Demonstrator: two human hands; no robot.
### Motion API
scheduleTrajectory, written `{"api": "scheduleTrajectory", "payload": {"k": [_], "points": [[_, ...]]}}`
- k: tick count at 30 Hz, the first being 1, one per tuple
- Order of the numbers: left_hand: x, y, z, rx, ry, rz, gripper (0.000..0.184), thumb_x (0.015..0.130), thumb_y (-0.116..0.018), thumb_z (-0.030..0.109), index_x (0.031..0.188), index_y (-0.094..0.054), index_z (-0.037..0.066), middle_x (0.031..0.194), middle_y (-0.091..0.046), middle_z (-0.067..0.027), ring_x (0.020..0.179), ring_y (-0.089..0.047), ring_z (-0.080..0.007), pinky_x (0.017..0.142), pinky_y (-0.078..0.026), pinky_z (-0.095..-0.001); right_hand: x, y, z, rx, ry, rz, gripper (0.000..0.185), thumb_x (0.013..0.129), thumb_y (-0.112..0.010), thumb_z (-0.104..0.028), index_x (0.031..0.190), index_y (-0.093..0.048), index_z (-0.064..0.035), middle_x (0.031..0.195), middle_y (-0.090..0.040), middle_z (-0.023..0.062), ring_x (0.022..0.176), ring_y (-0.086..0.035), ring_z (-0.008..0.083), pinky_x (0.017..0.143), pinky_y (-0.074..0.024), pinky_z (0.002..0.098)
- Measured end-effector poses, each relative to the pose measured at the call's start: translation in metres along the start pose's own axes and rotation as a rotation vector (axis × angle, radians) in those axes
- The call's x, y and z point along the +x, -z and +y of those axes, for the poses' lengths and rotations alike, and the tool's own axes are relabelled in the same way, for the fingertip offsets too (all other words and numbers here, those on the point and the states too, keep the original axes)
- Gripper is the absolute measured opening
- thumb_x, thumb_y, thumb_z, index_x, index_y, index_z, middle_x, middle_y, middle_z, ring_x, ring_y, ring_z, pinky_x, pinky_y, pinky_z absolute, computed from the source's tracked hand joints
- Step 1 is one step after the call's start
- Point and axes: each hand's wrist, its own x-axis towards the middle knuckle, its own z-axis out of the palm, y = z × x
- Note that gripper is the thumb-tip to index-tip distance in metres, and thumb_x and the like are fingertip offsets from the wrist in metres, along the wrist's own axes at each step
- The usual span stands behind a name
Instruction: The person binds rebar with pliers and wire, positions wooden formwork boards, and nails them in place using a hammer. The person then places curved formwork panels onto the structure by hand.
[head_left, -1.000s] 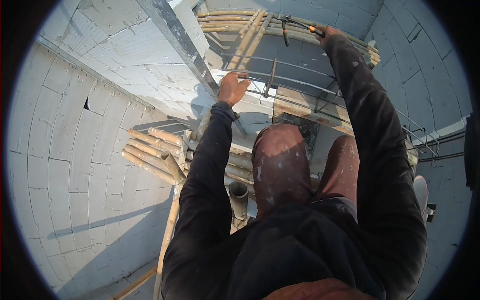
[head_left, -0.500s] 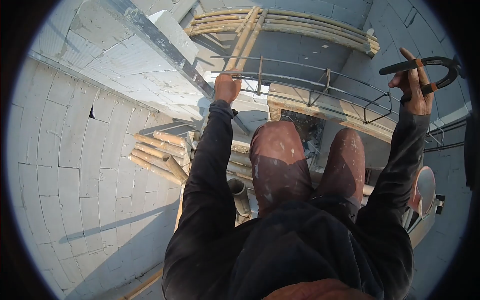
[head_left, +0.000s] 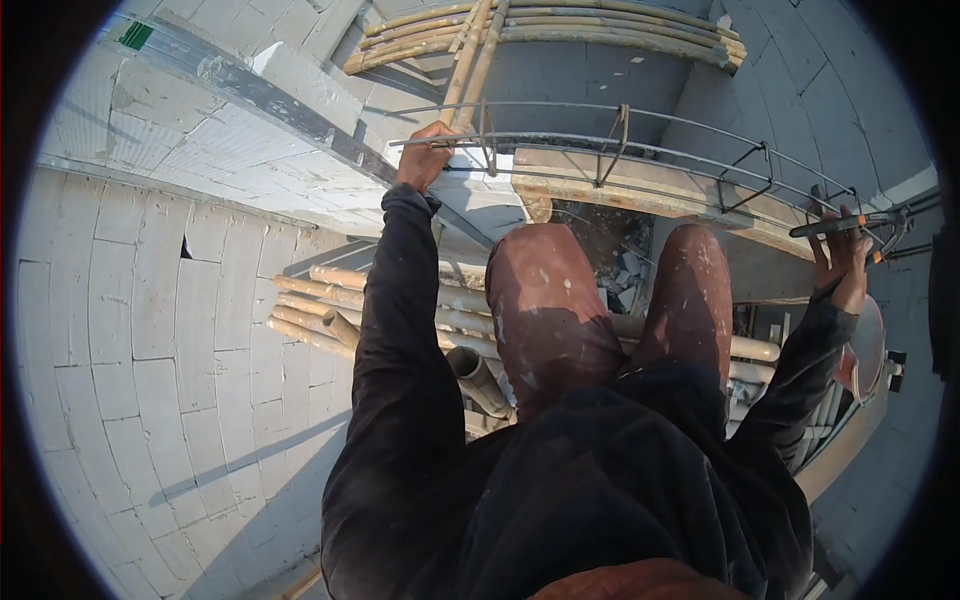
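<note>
A long rebar cage (head_left: 624, 122), thin steel bars with bent stirrups, spans the opening in front of my knees. My left hand (head_left: 427, 157) is closed around a bar at the cage's left end. Over by the right end, my right hand (head_left: 848, 262) holds pincers (head_left: 830, 227) with dark handles and orange parts. The pincers are beside or against the cage's end; contact cannot be made out. Part of the right fingers is hidden behind the tool.
Under the cage lies a wooden beam (head_left: 620, 180). Bamboo poles (head_left: 560, 37) lie beyond it, others (head_left: 310, 310) at left. Pale block walls (head_left: 120, 290) drop away on both sides. A reddish bucket (head_left: 865, 345) stands at right, a grey pipe (head_left: 478, 380) below my left arm.
My right hand has come down with the pincers to the cage's right end. My left hand keeps its hold on the bar; the whole view has shifted slightly.
</note>
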Motion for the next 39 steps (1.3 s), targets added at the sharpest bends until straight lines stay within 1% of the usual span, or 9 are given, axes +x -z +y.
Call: {"api": "scheduleTrajectory", "payload": {"k": [6,9,13,15,21,26,31,37,39], "points": [[0.015,0.006,-0.007,-0.05,0.121,-0.117,0.007,0.08,-0.059,0.003,0.084,-0.063,0.008,0.074,-0.052,0.0071,0.069,-0.043,-0.0047,0.062,-0.034,-0.0226,-0.052,0.043,0.041,-0.172,0.213,0.244,0.05,0.107,-0.051,-0.038,0.137,-0.054,0.0016,0.111,-0.069,0.0167,0.099,-0.072,0.0297,0.082,-0.0603,0.0399],[0.018,0.013,-0.016,-0.199,0.194,-0.194,0.016,0.077,-0.062,0.004,0.092,-0.06,0.009,0.11,-0.07,-0.0066,0.108,-0.059,-0.0136,0.096,-0.038,-0.0282,-0.08,0.074,0.059,-0.322,0.344,0.414,0.042,0.104,-0.058,-0.033,0.124,-0.06,0.0042,0.099,-0.068,0.0126,0.086,-0.071,0.0222,0.078,-0.0589,0.0348],[0.016,0.014,-0.014,-0.098,0.161,-0.208,0.016,0.081,-0.062,0.007,0.098,-0.062,0.006,0.106,-0.07,-0.0034,0.1,-0.058,-0.0119,0.091,-0.04,-0.0275,-0.114,0.148,0.108,-0.402,0.058,0.649,0.038,0.097,-0.069,-0.033,0.112,-0.066,0.0014,0.078,-0.067,0.0082,0.07,-0.067,0.0143,0.064,-0.0545,0.03],[0.018,0.014,-0.017,-0.081,0.091,-0.198,0.018,0.083,-0.062,0.008,0.1,-0.064,0.005,0.104,-0.069,-0.002,0.094,-0.057,-0.0104,0.086,-0.04,-0.0265,-0.134,0.174,0.12,-0.831,-0.454,0.79,0.048,0.09,-0.073,-0.044,0.114,-0.068,-0.0027,0.084,-0.072,0.0151,0.077,-0.072,0.0236,0.073,-0.0564,0.0357],[0.009,0.008,-0.015,0.05,0.027,-0.154,0.025,0.091,-0.055,0.004,0.111,-0.07,0.003,0.1,-0.066,-0.0006,0.081,-0.051,-0.0086,0.071,-0.039,-0.0235,-0.182,0.239,0.217,-1.434,-0.803,0.606,0.052,0.087,-0.07,-0.042,0.129,-0.06,-0.0126,0.123,-0.062,0.0272,0.117,-0.062,0.0446,0.1,-0.0492,0.0507],[-0.004,0.001,-0.007,0.444,-0.134,-0.087,0.029,0.098,-0.05,0.003,0.117,-0.071,0.003,0.122,-0.071,-0.011,0.116,-0.065,-0.0238,0.1,-0.048,-0.0353,-0.223,0.221,0.28,-1.466,-0.797,0.482,0.053,0.085,-0.073,-0.039,0.13,-0.053,-0.0201,0.123,-0.056,0.0227,0.115,-0.06,0.0453,0.094,-0.0512,0.0528],[-0.013,-0.011,0.002,0.735,-0.281,0.012,0.027,0.102,-0.051,0.01,0.115,-0.074,0.009,0.124,-0.071,-0.0134,0.111,-0.067,-0.0311,0.097,-0.051,-0.0386,-0.249,0.222,0.316,-1.514,-0.679,0.318,0.057,0.077,-0.072,-0.017,0.129,-0.049,-0.0244,0.12,-0.05,0.0206,0.11,-0.06,0.0442,0.088,-0.0503,0.0555],[-0.039,-0.015,0.042,0.536,-0.308,0.159,0.037,0.091,-0.051,-0.002,0.123,-0.067,0.007,0.134,-0.062,-0.0182,0.121,-0.059,-0.0401,0.104,-0.046,-0.0414,-0.266,0.321,0.396,-1.519,-0.503,-0.052,0.078,0.083,-0.069,-0.062,0.149,-0.043,-0.0288,0.134,-0.052,0.0201,0.128,-0.05,0.0421,0.101,-0.0436,0.0555],[-0.056,-0.016,0.046,0.404,-0.188,0.335,0.04,0.09,-0.052,-0.003,0.125,-0.067,0.007,0.129,-0.064,-0.0183,0.119,-0.06,-0.0391,0.104,-0.046,-0.0418,-0.263,0.292,0.366,-1.669,-0.452,0.382,0.065,0.086,-0.069,-0.049,0.142,-0.053,-0.0206,0.127,-0.06,0.021,0.119,-0.059,0.0408,0.093,-0.0497,0.0504]]}}
